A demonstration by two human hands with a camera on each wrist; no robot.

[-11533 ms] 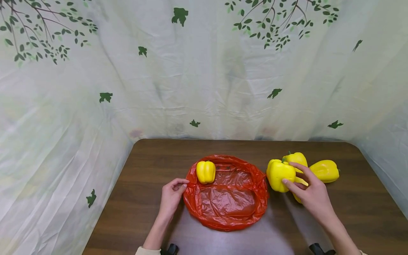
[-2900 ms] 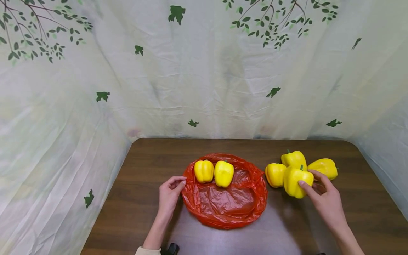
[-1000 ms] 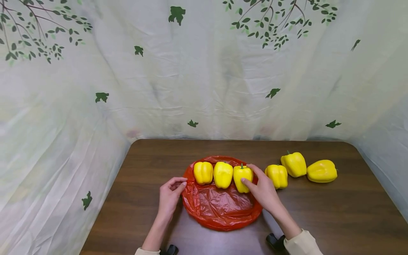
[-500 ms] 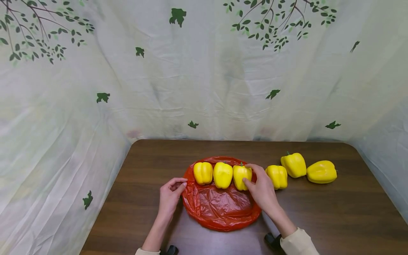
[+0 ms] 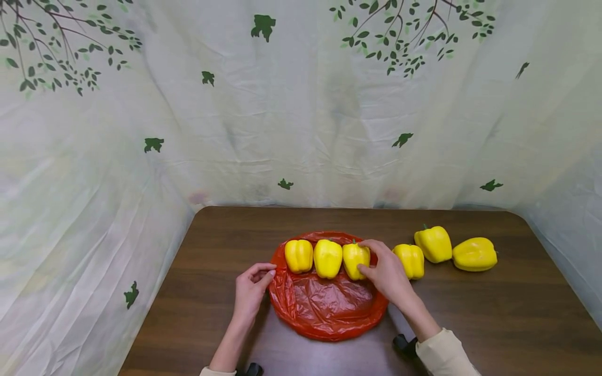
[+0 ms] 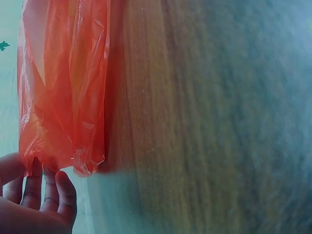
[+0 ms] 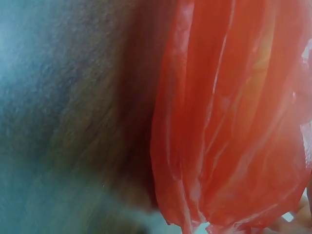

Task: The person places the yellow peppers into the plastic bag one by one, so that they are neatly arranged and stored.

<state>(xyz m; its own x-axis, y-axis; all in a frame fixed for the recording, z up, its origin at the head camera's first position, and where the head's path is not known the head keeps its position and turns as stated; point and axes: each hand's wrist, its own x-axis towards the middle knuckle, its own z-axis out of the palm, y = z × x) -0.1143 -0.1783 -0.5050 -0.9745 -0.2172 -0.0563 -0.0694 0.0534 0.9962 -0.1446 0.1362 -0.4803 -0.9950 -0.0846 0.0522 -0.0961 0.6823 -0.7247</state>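
Observation:
A red plastic bag [image 5: 329, 313] lies on the table with its mouth spread open upward. My left hand [image 5: 251, 287] pinches its rim at the left side; in the left wrist view the fingertips [image 6: 35, 168] are at the crumpled red edge. Along the back of the bag's inside stand a left yellow bell pepper [image 5: 299, 256], a middle yellow bell pepper [image 5: 327, 259] and a right yellow bell pepper [image 5: 354, 261]. My right hand [image 5: 388, 274] reaches over the bag's right rim and holds the right pepper between thumb and fingers. The right wrist view shows mostly bag side [image 7: 229, 122].
To the right of the bag are three more yellow bell peppers: a near one [image 5: 411, 261] beside my right hand, one with its stem up [image 5: 432, 244] and one lying on its side [image 5: 475, 255]. A leaf-printed curtain [image 5: 320, 130] hangs behind the brown wooden table [image 5: 494, 313].
Since the earliest frame, two more peppers have come from the right-hand group into the bag, the latest carried left by my right hand. My left hand has stayed at the rim.

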